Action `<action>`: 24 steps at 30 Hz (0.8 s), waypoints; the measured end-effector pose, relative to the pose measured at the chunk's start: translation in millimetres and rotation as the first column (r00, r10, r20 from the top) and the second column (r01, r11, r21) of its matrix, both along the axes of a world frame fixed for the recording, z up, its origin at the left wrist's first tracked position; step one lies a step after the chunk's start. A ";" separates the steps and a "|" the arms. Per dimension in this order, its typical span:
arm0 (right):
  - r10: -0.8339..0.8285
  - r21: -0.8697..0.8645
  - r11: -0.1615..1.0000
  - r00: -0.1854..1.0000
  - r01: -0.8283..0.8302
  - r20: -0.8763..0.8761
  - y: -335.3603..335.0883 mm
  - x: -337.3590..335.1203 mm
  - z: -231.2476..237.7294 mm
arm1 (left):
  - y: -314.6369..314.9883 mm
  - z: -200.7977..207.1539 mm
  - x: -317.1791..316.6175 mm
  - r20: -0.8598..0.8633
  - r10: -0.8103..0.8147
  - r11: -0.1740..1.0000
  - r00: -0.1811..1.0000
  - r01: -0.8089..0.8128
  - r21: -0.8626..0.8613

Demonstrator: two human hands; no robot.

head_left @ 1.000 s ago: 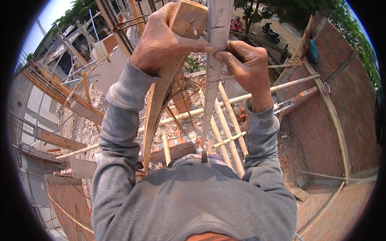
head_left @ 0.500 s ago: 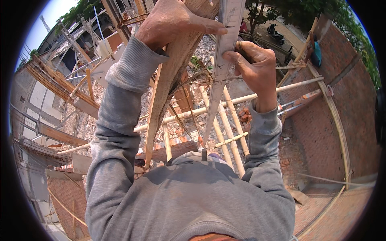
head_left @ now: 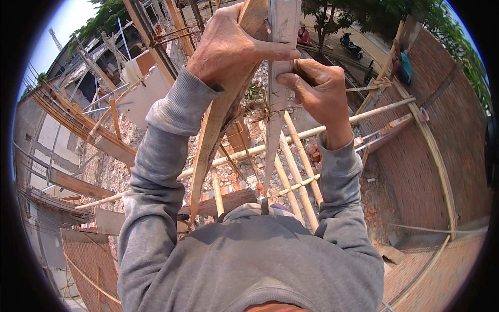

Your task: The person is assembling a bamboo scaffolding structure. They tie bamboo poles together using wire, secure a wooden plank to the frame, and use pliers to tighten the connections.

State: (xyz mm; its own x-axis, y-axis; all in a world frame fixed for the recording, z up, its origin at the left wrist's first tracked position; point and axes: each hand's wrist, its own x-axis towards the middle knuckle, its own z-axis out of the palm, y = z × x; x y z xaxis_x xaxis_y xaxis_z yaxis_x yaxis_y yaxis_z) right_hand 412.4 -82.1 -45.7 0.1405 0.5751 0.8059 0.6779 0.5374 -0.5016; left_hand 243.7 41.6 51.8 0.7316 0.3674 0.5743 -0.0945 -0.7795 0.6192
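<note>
My left hand [head_left: 228,47] wraps around the upper part of a rough wooden plank [head_left: 205,140]. Its thumb reaches across the face of a long pale metal channel [head_left: 284,25] that runs beside the plank, with a narrow gap between them lower down. Closed in a pinch, my right hand [head_left: 325,96] is at the channel's right edge just below that thumb, its own thumb lying on the metal. Anything small inside its curled fingers is hidden. Short dark marks show on the channel's face. The upper ends of plank and channel are cut off by the frame.
Bamboo poles [head_left: 293,156] cross below me over broken rubble [head_left: 234,182]. Brick walls [head_left: 416,166] stand at right, where a person in a teal top [head_left: 403,70] is near a pole. Timber formwork [head_left: 99,132] fills the left. A motorbike [head_left: 351,46] is parked far off.
Both hands, the plank and the channel have shifted slightly left in view. My left thumb is lower on the channel, nearer my right hand. Both hands keep their closed grips.
</note>
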 end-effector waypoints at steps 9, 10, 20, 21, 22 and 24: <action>-0.024 -0.277 0.961 0.983 -0.028 -0.183 -16.6 14.4 -13.7 | -45.6 22.1 -1.4 -0.016 0.147 0.984 0.989 -0.148 -0.098; -0.029 -0.278 0.961 0.994 -0.002 -0.109 -23.3 21.1 -15.1 | -37.5 30.3 -6.0 -0.057 -0.009 0.987 0.998 0.000 -0.161; 0.083 -0.562 0.557 0.632 0.612 0.770 -101.1 69.4 -70.4 | -5.8 2.8 -27.3 -0.047 0.114 0.993 0.992 -0.114 0.009; 0.030 -0.575 0.646 0.736 0.502 0.676 -105.4 73.0 -69.5 | -0.3 6.7 -22.8 0.004 0.059 0.997 0.998 -0.059 -0.051; 0.006 -0.603 0.687 0.827 0.406 0.563 -109.9 76.6 -66.1 | 3.1 9.7 -20.6 0.040 0.003 0.998 0.999 -0.001 -0.066; -0.133 -0.558 0.773 0.936 0.303 0.325 -114.6 82.9 -57.2 | 8.0 13.2 -15.6 0.095 -0.108 0.992 0.990 0.113 -0.055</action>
State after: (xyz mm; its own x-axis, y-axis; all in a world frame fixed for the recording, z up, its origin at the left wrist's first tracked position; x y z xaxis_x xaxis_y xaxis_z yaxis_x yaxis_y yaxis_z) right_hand 495.3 -196.6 -102.8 0.1637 0.9259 0.3405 0.8863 0.0135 -0.4629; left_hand 228.1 49.6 65.0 0.7152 0.3230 0.6198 -0.2363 -0.7228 0.6494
